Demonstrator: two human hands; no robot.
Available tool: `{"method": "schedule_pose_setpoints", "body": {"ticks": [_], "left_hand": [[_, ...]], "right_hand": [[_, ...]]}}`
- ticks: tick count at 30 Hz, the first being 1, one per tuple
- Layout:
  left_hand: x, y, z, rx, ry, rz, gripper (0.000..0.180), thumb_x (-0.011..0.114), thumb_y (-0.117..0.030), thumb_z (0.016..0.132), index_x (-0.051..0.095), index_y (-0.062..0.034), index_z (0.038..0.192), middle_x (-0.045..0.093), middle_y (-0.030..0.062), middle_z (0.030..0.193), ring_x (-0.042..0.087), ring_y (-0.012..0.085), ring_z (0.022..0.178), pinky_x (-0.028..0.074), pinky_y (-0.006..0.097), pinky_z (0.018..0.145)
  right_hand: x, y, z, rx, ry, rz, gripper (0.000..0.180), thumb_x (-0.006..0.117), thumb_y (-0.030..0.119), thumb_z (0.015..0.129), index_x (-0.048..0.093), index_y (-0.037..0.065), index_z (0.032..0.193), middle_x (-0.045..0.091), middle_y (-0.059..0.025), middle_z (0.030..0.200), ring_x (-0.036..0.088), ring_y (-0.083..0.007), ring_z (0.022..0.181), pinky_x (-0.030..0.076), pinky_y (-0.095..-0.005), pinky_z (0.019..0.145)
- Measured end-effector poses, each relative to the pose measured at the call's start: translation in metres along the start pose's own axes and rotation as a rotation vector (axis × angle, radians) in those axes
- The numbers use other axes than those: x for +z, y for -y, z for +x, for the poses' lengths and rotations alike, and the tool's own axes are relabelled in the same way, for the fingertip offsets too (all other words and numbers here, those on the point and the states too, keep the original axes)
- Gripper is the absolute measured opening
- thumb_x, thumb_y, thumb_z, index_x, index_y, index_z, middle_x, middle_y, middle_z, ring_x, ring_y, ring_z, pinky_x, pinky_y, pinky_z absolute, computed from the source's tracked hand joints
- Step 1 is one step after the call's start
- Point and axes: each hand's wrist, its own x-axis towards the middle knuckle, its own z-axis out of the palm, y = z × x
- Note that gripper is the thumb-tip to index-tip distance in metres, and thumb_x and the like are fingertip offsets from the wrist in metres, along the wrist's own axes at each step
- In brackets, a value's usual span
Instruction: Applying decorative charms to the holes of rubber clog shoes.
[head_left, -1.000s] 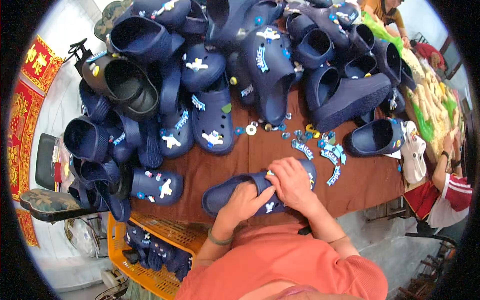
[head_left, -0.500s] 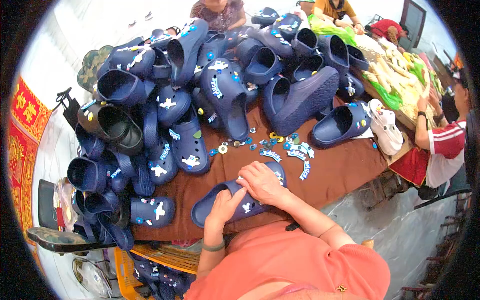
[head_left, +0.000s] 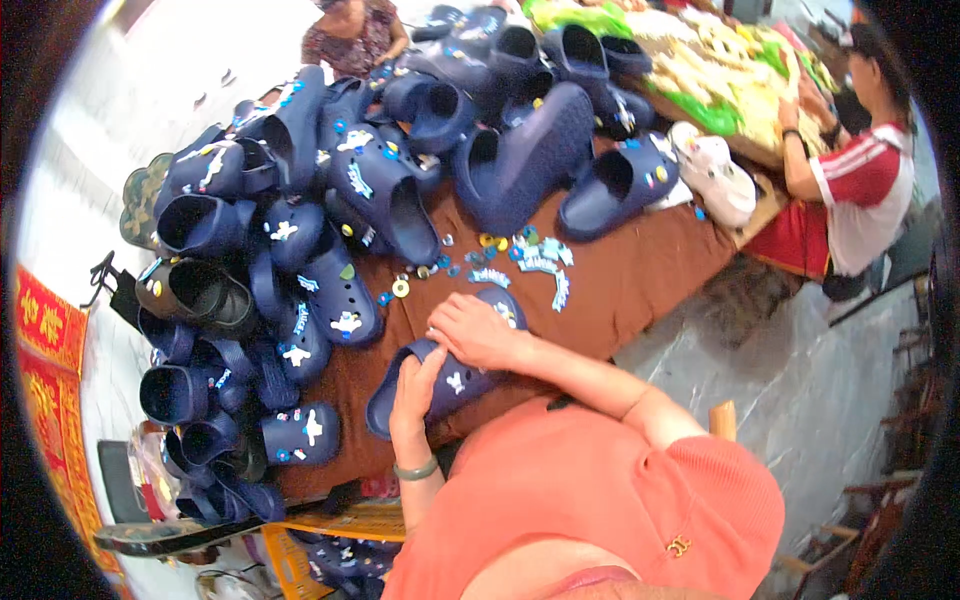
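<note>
A navy clog (head_left: 470, 392) lies at the table's near edge, a small white charm on its side. My left hand (head_left: 415, 392) grips it at the foot opening, fingers partly hidden inside and thumb up. Across its upper lies my right hand (head_left: 482, 332), fingers bent over and meeting the left thumb. Just beyond the clog are loose charms: blue lettered banner charms (head_left: 540, 262), a pale ring-shaped piece (head_left: 401, 288) and several small round ones. Beside them stands another navy clog (head_left: 340, 290) with a white figure charm.
Navy clogs pile high at the left and back, with a black clog (head_left: 205, 298) among them. A white clog (head_left: 718, 178) sits at the right table edge. An orange crate (head_left: 290, 560) of clogs stands below. Co-workers sit at the back and right (head_left: 860, 190).
My view has turned, so the table and pile sit differently in the picture. Both hands stay on the clog, with only a slight shift in the right hand's fingers.
</note>
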Motion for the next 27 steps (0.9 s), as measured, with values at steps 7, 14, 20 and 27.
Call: {"method": "schedule_pose_setpoints", "body": {"ticks": [7,14,20,27], "left_hand": [[-0.005,-0.005,-0.001,0.007,0.047,-0.084,0.032,0.059,-0.028,0.090,0.066,0.0023,0.087,0.064,0.0035,0.080,0.055,0.0088,0.069,0.042,0.029,0.062],[0.004,-0.075,0.013,0.168,-0.015,-0.553,0.041,0.063,-0.016,0.086,0.058,0.0039,0.121,0.064,0.0083,0.112,0.061,0.0176,0.100,0.047,0.031,0.089],[0.025,-0.177,0.113,0.437,0.109,-0.371,0.049,0.065,-0.013,0.080,0.055,0.0033,0.125,0.064,0.0091,0.112,0.061,0.0202,0.102,0.046,0.032,0.090],[0.063,-0.235,0.255,0.503,-0.018,0.590,0.066,0.068,-0.046,0.084,0.053,0.0023,0.127,0.062,0.0162,0.121,0.057,0.0266,0.114,0.042,0.037,0.097]], "right_hand": [[-0.021,0.007,-0.008,-0.043,-0.213,0.126,0.019,0.064,0.015,0.084,0.059,0.005,0.100,0.060,-0.0097,0.098,0.056,-0.0291,0.095,0.042,-0.0409,0.089],[-0.067,-0.017,-0.030,0.297,-0.686,0.129,0.032,0.064,0.003,0.081,0.056,0.003,0.111,0.051,-0.0158,0.116,0.047,-0.0335,0.108,0.036,-0.0423,0.096],[-0.040,-0.060,-0.038,0.527,-0.795,0.329,0.022,0.059,0.003,0.086,0.056,0.002,0.108,0.053,-0.0146,0.110,0.052,-0.0299,0.104,0.041,-0.0367,0.093],[-0.076,-0.058,-0.034,0.441,-0.725,0.176,0.030,0.062,0.003,0.081,0.053,0.002,0.109,0.050,-0.0165,0.112,0.052,-0.0331,0.104,0.043,-0.0392,0.092]]}}
